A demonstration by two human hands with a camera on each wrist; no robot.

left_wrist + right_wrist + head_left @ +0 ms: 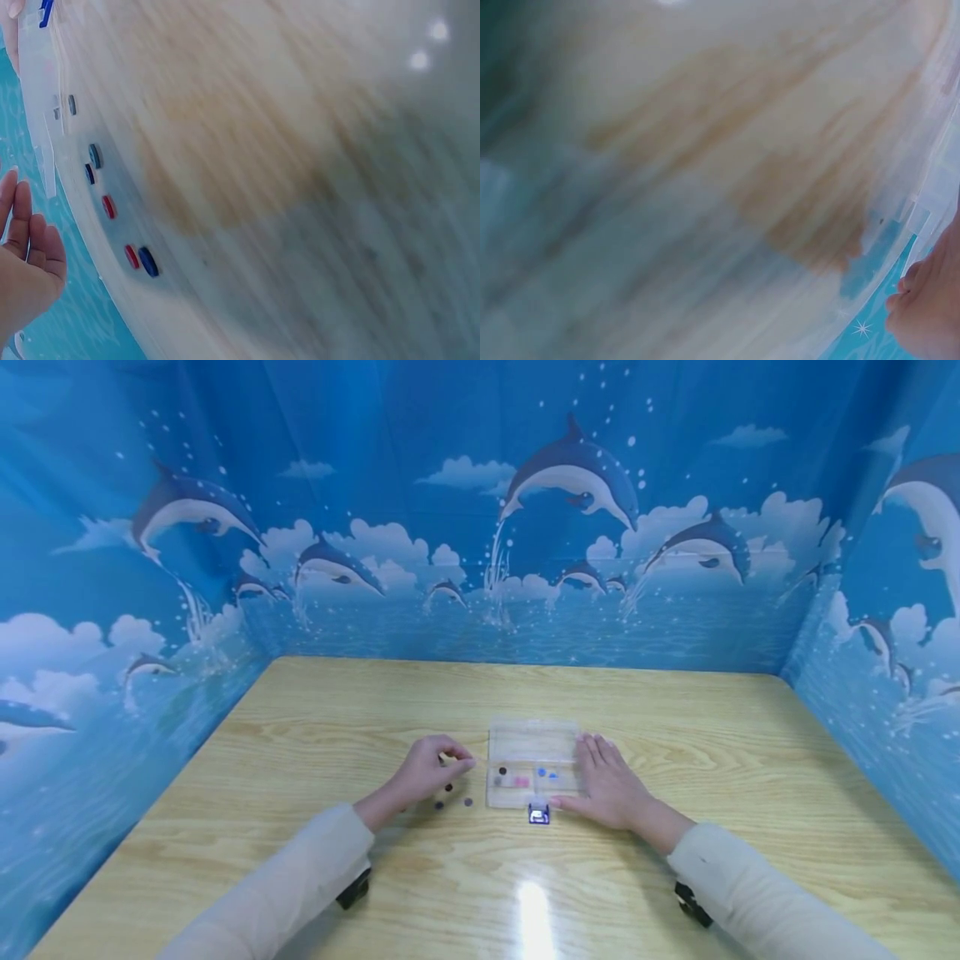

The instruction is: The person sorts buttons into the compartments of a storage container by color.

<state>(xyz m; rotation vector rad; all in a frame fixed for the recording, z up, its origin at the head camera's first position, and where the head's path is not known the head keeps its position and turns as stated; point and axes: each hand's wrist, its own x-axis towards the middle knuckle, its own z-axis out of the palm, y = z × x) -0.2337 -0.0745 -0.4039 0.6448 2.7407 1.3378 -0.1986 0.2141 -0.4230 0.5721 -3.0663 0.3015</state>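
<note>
Over the table left of a clear plastic box (492, 795), my left hand (431, 770) has its thumb and index fingertips brought together; whether a button is pinched there I cannot tell. Round buttons lie below that hand, among them a dark button (468, 802), a red button (109, 206) and a blue button (148, 262). The box lies with its lid (532, 739) folded back. Inside are a dark button (502, 771), pink pieces (522, 782) and blue pieces (542, 772). My right hand (611, 785) rests with fingers extended on the box's right side, thumb along its front.
A small blue-edged piece (538, 813) sits at the box's front edge. The wooden table (600, 893) extends around everything, bordered at the back and sides by a dolphin-printed curtain (420, 627).
</note>
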